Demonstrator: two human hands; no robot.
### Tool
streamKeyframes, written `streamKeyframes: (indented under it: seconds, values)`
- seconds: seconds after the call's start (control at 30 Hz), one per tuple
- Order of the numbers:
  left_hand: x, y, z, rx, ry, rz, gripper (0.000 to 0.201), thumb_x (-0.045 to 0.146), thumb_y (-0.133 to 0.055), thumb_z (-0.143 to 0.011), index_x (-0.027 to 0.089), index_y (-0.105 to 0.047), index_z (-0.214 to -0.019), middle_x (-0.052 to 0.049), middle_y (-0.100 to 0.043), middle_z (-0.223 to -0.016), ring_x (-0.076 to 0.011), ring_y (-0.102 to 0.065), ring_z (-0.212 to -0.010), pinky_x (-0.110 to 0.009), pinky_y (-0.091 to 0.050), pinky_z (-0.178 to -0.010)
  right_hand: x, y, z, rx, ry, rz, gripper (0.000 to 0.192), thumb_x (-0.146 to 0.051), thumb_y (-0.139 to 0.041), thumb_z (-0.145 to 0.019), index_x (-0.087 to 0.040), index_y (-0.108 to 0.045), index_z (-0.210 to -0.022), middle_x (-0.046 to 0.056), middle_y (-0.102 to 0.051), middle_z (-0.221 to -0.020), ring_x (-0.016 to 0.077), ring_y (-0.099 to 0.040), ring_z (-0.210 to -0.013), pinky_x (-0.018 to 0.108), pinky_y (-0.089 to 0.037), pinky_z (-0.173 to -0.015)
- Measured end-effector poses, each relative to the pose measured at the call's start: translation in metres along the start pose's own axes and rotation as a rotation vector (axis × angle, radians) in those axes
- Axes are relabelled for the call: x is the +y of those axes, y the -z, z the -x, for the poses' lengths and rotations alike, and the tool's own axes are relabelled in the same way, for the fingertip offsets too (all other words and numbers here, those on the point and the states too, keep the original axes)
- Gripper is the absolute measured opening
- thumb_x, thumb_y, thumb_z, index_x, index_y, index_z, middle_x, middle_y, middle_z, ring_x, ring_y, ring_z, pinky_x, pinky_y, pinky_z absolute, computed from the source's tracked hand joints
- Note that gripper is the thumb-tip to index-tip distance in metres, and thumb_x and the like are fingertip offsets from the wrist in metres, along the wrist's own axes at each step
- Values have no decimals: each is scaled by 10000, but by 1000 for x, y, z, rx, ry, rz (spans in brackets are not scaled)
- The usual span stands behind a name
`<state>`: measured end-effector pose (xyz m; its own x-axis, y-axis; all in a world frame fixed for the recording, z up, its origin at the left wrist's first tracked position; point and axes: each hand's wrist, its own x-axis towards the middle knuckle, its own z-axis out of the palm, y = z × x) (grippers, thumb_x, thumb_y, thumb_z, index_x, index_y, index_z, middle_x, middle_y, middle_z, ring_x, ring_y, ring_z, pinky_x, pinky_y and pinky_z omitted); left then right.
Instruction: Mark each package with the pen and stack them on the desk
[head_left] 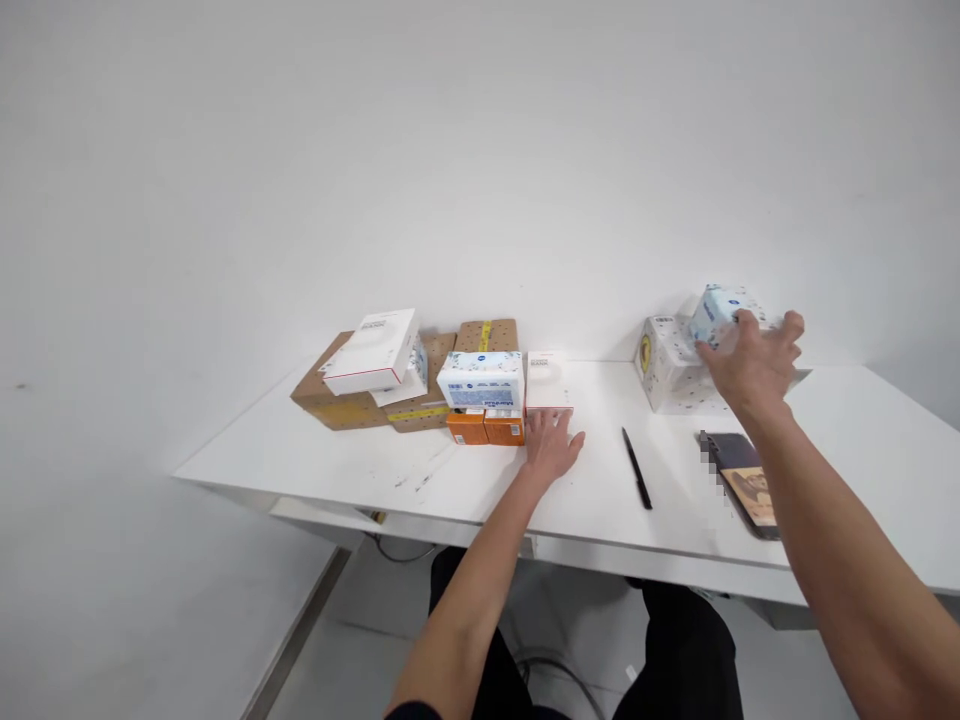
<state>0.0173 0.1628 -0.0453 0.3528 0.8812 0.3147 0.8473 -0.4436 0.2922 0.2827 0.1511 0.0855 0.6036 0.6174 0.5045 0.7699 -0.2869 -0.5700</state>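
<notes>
Head view: right hand [750,365] grips a pale blue tissue pack [718,312] above the patterned carton [667,378], its far side hidden. Left of the carton, left hand [551,445] rests flat, open, touching a white box [547,381].

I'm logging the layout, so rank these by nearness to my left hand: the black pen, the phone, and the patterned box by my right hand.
From the left hand:
1. Black pen, just to its right.
2. Phone, farther right, near the table's front edge.
3. Patterned box, back right, by the wall.
</notes>
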Motion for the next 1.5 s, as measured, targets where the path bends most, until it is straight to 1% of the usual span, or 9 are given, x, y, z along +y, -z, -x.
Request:
streamKeyframes:
  seconds: [0.13, 0.27, 0.43, 0.57, 0.7, 0.97, 1.1, 1.3, 1.5]
  values:
    - [-6, -3, 14, 1, -36, 143, 450, 422, -573, -830, 257, -561, -1248, -126, -479, -1349, -351, -418, -1221, -548, -365, -990, 12, 13, 7, 86, 81, -177, 504, -416, -595, -819, -232, -515, -1281, 162, -229, -1440, 435, -354, -1239, 648, -312, -979]
    - [-7, -1, 53, 154, -52, 552, 293, 336, -509, -881, 235, -638, -1123, -99, -596, -1208, -262, -490, -1175, -478, -378, -1030, 15, 36, 62, 215, 45, -373, 500, -419, -653, -775, -279, -556, -1245, 130, -420, -1338, 347, -397, -1261, 529, -379, -1020]
    - [-14, 15, 86, 315, 362, 1231, 333, 433, -491, -895, 188, -653, -1051, -101, -663, -1099, -217, -589, -1084, -409, -418, -1002, 8, 19, 160, -227, -347, -1070, 520, -383, -719, -682, -222, -552, -1148, 81, -659, -1104, 275, -651, -950, 448, -548, -765]
    - [-25, 21, 94, 346, 495, 1516, 435, 519, -506, -864, 180, -640, -1102, -107, -650, -1145, -211, -603, -1085, -384, -426, -999, 4, -18, 209, -538, -397, -1154, 458, -426, -657, -758, -235, -555, -1162, 89, -664, -1152, 263, -650, -968, 386, -547, -742]
    - [-32, 23, 99, 242, 435, 1418, 487, 571, -472, -863, 188, -653, -1103, -106, -642, -1156, -219, -604, -1051, -369, -474, -920, 3, -37, 229, -574, -338, -908, 593, -509, -572, -819, -234, -467, -1333, 112, -574, -1295, 279, -578, -1096, 421, -491, -875]
    - [-24, 24, 100, 345, 377, 1056, 398, 480, -432, -914, 185, -691, -974, -63, -652, -880, -179, -587, -850, -321, -460, -813, 5, -45, 252, -161, -64, -505, 527, -511, -336, -924, -154, -538, -1253, 172, -536, -1211, 290, -516, -1124, 483, -425, -937]
    - [-26, 22, 99, 437, 358, 1067, 342, 452, -480, -900, 180, -687, -893, -77, -646, -954, -197, -590, -957, -330, -457, -879, 14, -45, 252, -314, 65, -586, 522, -495, -379, -924, -203, -463, -1348, 146, -537, -1293, 282, -523, -1161, 462, -451, -940]
    - [-31, 22, 101, 363, 287, 1277, 452, 514, -455, -891, 202, -625, -1171, -103, -611, -1216, -238, -556, -1139, -359, -470, -921, 10, -39, 245, -469, 137, -706, 626, -420, -563, -863, -266, -365, -1436, 110, -409, -1461, 276, -444, -1283, 431, -437, -1002]
    - [-31, 33, 109, 427, 260, 1302, 452, 492, -415, -908, 206, -635, -1181, -96, -638, -1120, -169, -603, -795, -303, -494, -672, -6, -23, 239, -368, -121, -837, 475, -427, -593, -834, -268, -561, -1281, 82, -584, -1222, 211, -581, -998, 350, -539, -768]
